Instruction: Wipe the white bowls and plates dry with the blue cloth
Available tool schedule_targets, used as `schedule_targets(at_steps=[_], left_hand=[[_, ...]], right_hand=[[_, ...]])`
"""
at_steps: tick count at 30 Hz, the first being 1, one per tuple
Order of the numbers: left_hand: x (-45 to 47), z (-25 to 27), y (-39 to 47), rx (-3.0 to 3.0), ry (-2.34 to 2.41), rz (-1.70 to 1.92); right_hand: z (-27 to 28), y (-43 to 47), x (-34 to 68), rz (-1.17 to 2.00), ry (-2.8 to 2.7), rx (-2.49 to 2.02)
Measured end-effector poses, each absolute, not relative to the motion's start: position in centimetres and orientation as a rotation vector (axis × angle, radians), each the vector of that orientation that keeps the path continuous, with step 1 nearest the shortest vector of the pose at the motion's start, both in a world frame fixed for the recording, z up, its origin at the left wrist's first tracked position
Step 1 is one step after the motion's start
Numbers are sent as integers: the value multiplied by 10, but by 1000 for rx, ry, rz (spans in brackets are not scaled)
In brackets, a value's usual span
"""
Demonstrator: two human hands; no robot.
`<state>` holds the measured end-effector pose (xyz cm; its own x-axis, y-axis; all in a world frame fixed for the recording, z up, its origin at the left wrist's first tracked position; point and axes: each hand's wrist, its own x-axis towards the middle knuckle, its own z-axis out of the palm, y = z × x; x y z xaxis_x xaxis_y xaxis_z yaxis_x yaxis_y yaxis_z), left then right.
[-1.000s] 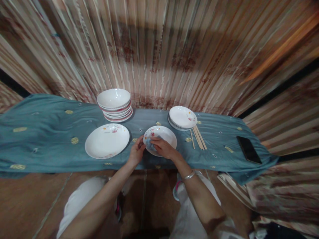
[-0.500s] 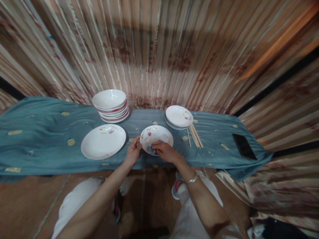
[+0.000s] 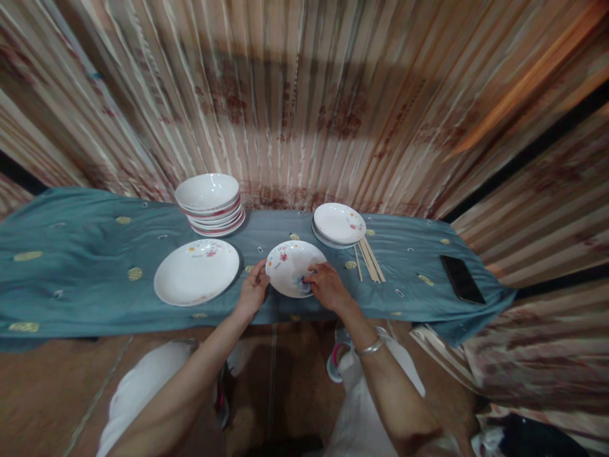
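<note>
A white plate [image 3: 285, 270] with red and yellow flowers lies in front of me near the table's front edge. My left hand [image 3: 254, 285] grips its left rim, thumb and fingers closed on the edge. Over the plate's right side, my right hand [image 3: 328, 287] is closed on a small bluish cloth [image 3: 301, 281] pressed to the plate's surface. Most of the cloth is hidden under the fingers, so its exact kind is hard to make out. To the left of my left hand lies a larger white flowered plate [image 3: 195, 273].
At the back left stands a stack of bowls and plates [image 3: 208, 193]. A stack of small plates [image 3: 339, 222] is at the back right, with several wooden chopsticks [image 3: 372, 260] beside it. A black phone [image 3: 461, 279] lies near the right end of the green cloth-covered table [image 3: 95, 266].
My right hand has moved right across the plate with the bluish cloth, from the lower left part toward the right side. My left hand keeps its hold on the rim.
</note>
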<state>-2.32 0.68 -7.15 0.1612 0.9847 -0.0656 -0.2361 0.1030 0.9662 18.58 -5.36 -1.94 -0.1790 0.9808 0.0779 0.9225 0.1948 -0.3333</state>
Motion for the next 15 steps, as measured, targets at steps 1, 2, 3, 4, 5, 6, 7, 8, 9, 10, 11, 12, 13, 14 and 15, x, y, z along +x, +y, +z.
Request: schedule_targets(at_steps=[1, 2, 3, 4, 5, 6, 7, 8, 9, 10, 11, 12, 13, 14, 15], left_hand=[[-23, -71, 7, 1031, 963, 1141], [-23, -71, 7, 1027, 966, 1139], [-23, -70, 6, 1025, 966, 1137], [-23, -70, 6, 1027, 963, 1133], [-23, -69, 6, 1030, 959, 1131], [-23, -69, 5, 1033, 953, 1129], [-24, -69, 5, 1036, 948, 1128], [-24, -68, 5, 1040, 943, 1128], [-24, -68, 5, 1042, 939, 1128], [-24, -68, 5, 1043, 935, 1130], [-24, -68, 5, 1041, 931, 1133], [-24, -68, 5, 1037, 927, 1137], [-24, -68, 5, 1033, 925, 1140], [-23, -68, 5, 1030, 925, 1142], [-23, -69, 5, 1027, 928, 1143]], right_hand=[[-18, -53, 186, 301, -2212, -1830], [-17, -52, 186, 305, -2224, -1847], [-17, -51, 187, 310, -2233, -1858], [-17, -49, 187, 310, -2239, -1867], [-17, -48, 187, 303, -2238, -1880], [-18, -46, 187, 285, -2234, -1896], [-20, -43, 188, 257, -2228, -1915], [-21, -41, 188, 223, -2223, -1937], [-24, -38, 188, 187, -2219, -1960], [-26, -36, 188, 151, -2212, -1982], [-29, -33, 188, 118, -2200, -2000], [-33, -30, 188, 91, -2180, -2018], [-36, -27, 188, 66, -2154, -2031], [-40, -24, 188, 42, -2127, -2037], [-44, -21, 188, 14, -2105, -2033]])
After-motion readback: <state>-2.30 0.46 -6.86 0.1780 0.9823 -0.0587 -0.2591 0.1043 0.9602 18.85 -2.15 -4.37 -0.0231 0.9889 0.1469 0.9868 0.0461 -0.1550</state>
